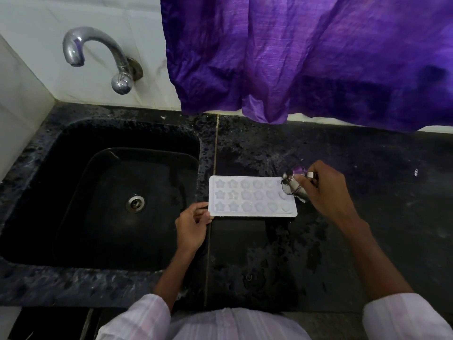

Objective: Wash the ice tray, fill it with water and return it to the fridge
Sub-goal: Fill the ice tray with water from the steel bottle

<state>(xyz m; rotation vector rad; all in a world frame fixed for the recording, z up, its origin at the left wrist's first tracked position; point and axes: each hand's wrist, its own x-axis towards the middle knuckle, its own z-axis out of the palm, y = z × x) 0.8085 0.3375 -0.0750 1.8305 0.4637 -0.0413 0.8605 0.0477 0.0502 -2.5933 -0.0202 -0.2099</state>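
So, nearest the camera, two pale striped sleeves [137,320] are cut off by the bottom edge. There's one ice tray [252,196], white, lying flat on the dark desk [367,168] just right of the sink [61,192], roughly midway between the desk's near and far edges. I count 18 moulds, three rows of six, though the far-right one is mostly covered. Can't really tell if any of them have water in them.

The left hand [193,225] has a narrow grip, pinching the tray's near-left corner. The right hand [326,192] has its grip wrapped round one small steel vessel [291,186], tipped over the tray's far-right end. The fingers hide a good part of it, and I can't make out any water coming from it.

Further back there's one drain [135,203] in the sink, one chrome tap [98,47] on the tiled wall, and a purple cloth [306,57] hanging over the desk's far edge.
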